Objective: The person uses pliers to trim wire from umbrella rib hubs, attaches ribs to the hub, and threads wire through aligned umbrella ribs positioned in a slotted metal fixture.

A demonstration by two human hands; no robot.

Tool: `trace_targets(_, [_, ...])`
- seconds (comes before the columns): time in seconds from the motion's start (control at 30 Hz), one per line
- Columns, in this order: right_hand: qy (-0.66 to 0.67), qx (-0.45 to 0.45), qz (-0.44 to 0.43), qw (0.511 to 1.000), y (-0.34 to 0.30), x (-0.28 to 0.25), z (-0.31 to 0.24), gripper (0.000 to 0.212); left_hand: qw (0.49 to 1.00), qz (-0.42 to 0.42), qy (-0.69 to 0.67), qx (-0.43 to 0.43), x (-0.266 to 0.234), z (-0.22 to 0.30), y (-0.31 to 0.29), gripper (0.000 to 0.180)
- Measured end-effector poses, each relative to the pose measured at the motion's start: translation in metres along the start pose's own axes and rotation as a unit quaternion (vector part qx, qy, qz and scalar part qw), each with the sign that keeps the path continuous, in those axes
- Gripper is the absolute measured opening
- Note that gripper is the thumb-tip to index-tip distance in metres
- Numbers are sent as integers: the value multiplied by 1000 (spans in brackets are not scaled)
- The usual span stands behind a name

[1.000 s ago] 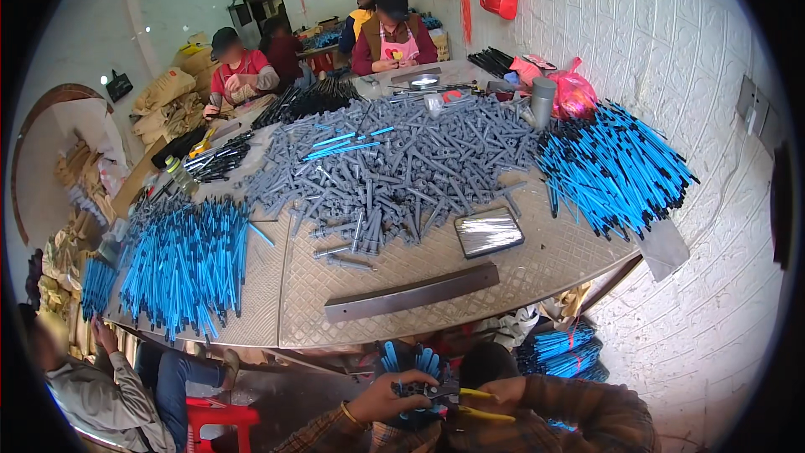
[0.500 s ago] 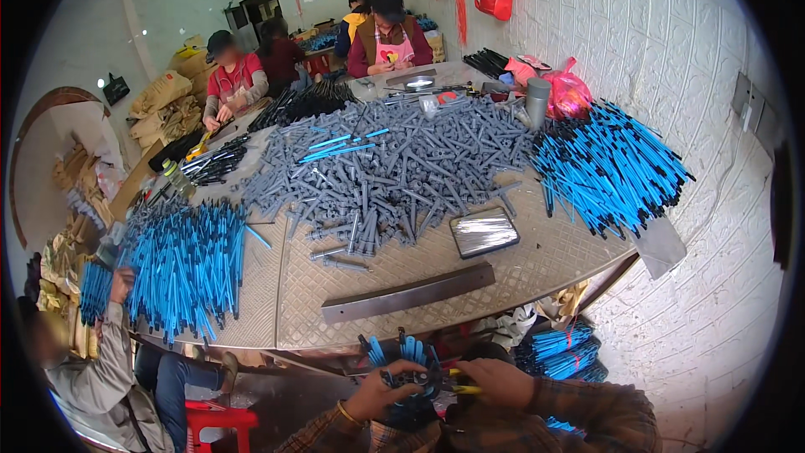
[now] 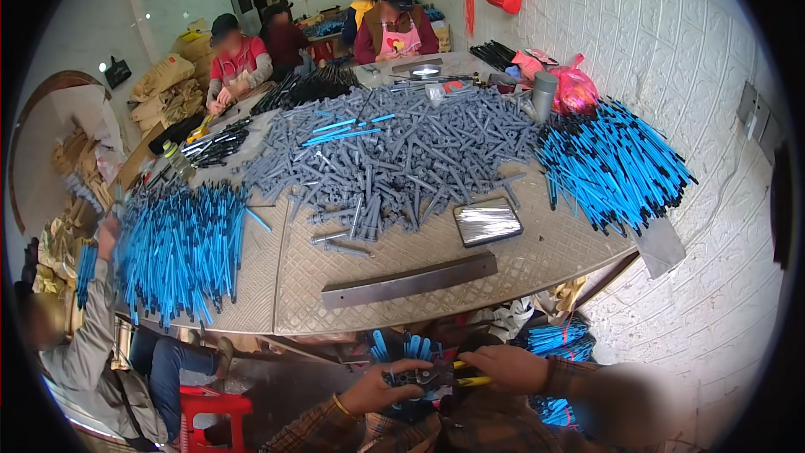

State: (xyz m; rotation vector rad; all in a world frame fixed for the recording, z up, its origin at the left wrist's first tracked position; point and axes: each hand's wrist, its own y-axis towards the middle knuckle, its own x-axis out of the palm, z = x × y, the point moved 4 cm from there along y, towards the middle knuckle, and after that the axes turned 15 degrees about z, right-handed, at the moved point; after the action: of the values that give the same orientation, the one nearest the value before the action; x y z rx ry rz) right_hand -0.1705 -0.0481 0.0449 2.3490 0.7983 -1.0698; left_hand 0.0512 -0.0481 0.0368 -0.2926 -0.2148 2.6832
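Low in front of me, beyond the table's near edge, my left hand (image 3: 376, 387) is closed around a small dark part (image 3: 399, 377), whose exact kind is hard to make out. My right hand (image 3: 510, 368) grips yellow-handled pliers (image 3: 475, 382). Their dark jaws meet the part beside my left fingertips. Just behind my left hand stand several blue rods (image 3: 409, 346), their lower ends hidden by the hand. On the table lie a heap of grey plastic pieces (image 3: 402, 147), a curved dark metal bar (image 3: 411, 280) and a box of thin silvery pins (image 3: 488, 222).
Blue rods with black ends form piles at left (image 3: 180, 252) and right (image 3: 616, 164). Bundled blue rods (image 3: 558, 338) lie below the table. A co-worker (image 3: 92, 352) sits at left near a red stool (image 3: 214, 407). Other people work across the table (image 3: 553, 264).
My view has shifted slightly. My hands stay together around the part and pliers, the right one a little higher. The left co-worker's hand has reached farther along the blue pile.
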Motion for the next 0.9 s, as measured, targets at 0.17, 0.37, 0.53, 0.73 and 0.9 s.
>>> trace_targets(0.17, [126,12,-29,992,-14,27,0,61,998,-29,-8,63,2,0,-16,46])
trace_targets(0.37, [230,44,-132,963,-13,37,15,45,999,-47,0,-12,-2,-5,-18,47])
trace_targets(0.53, [491,322,-321,743,-37,68,23,36,993,-74,15,90,-1,18,-8,49])
trace_targets(0.73, [567,349,-364,651,-21,52,23,30,984,-39,22,171,-2,8,2,53])
trace_targets(0.9, [543,307,-343,702,-16,35,5,24,993,-55,9,106,5,6,-6,55])
